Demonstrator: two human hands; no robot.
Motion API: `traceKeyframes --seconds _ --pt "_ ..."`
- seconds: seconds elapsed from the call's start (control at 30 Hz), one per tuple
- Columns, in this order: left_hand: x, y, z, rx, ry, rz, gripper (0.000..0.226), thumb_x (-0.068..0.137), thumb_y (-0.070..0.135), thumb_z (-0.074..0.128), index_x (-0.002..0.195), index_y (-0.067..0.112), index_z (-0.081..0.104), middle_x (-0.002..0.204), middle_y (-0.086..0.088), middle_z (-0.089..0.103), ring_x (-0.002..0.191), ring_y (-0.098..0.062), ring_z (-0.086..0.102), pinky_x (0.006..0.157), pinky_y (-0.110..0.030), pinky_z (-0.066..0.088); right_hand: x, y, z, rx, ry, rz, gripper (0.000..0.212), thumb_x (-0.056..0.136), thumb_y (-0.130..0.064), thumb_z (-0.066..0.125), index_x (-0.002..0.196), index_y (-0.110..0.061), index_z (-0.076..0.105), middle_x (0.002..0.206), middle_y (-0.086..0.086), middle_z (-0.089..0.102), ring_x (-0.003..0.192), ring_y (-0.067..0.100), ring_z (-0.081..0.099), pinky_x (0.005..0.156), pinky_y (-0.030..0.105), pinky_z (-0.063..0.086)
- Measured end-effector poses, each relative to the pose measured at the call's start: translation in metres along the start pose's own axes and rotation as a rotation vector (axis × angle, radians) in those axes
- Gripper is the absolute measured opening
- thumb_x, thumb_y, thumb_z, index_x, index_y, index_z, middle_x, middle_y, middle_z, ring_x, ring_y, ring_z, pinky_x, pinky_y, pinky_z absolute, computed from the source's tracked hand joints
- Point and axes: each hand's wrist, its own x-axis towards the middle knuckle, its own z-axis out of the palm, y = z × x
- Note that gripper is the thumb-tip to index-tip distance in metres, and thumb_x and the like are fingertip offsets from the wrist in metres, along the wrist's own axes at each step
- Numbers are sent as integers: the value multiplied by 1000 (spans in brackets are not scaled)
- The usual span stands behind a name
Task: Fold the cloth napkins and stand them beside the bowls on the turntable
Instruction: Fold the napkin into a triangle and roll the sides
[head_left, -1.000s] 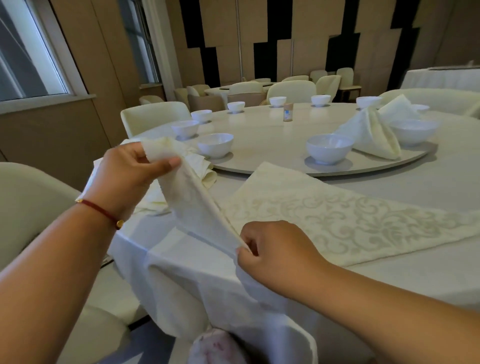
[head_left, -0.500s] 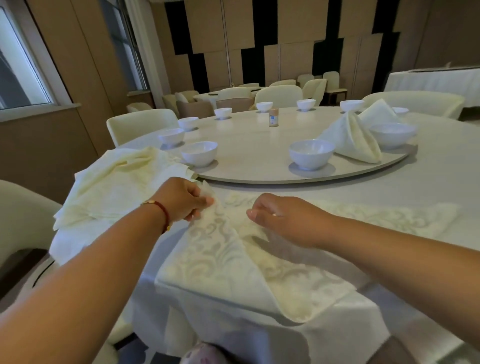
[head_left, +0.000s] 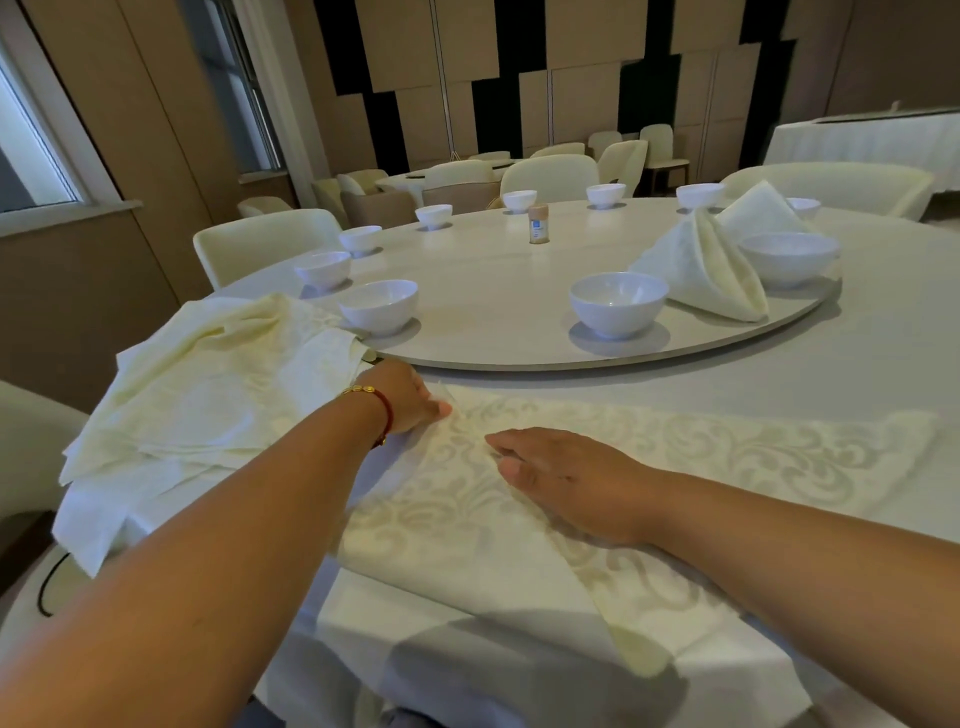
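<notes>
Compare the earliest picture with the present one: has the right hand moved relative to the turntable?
Yes. The right hand went from the table's near edge toward the turntable, now flat on the napkin.

No legible text, number or brand anywhere. Only candidate: small cylindrical beige container with a tan cap (head_left: 538, 223), upright near the middle of the round pale turntable (head_left: 519, 358), bearing a white label with a blue patch, print too small and blurred to read. Woven scroll pattern on the cream cloth napkin (head_left: 675, 452), ornament only, no lettering.
</notes>
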Motion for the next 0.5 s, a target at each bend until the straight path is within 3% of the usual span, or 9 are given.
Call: traceKeyframes --seconds 0.13,0.23,0.33,0.5 --pt "8 2 2 56 -6 -19 47 86 45 64 58 10 49 59 -6 49 65 -25 49 68 -33 45 2 0 0 0 -1 2 72 88 -67 18 151 -32 25 157 -14 24 143 5 19 119 31 14" --pt "12 3 3 91 -12 -19 44 85 47 64 63 9 57 66 -9 57 67 -25 54 76 -36 51 0 -1 0 -12 -1 -6 82 79 -72 14 150 -33 27 156 -14 25 143 4 19 118 29 13" --pt "15 4 3 87 -17 -23 44 85 47 65 66 7 59 66 -10 58 67 -26 54 75 -35 51 1 0 0 -36 2 -12 69 90 -64 19 151 -32 27 156 -13 25 144 4 18 118 27 12" --pt "19 3 6 66 -3 -40 46 83 48 67 62 8 58 63 -10 59 64 -26 57 74 -36 53 0 -2 -1 -27 -5 -9 71 88 -65 18 150 -32 27 156 -13 26 143 5 19 118 27 14"
